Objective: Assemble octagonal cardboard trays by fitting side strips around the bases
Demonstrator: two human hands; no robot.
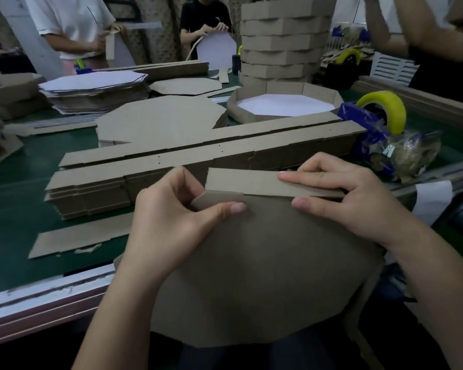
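A brown octagonal cardboard base (265,276) lies tilted over my lap at the table's near edge. A brown side strip (251,181) stands along the base's far edge and runs on round its right side. My left hand (171,222) pinches the base's far left corner, thumb on top. My right hand (345,193) pinches the strip against the base, forefinger laid along the strip and thumb on the base.
Stacks of side strips (198,156) lie just beyond my hands on the green table (16,222). Behind them are flat bases (158,118), a finished tray (286,102), a tall stack of trays (284,38) and a blue tape dispenser (372,116). Other people work around the table.
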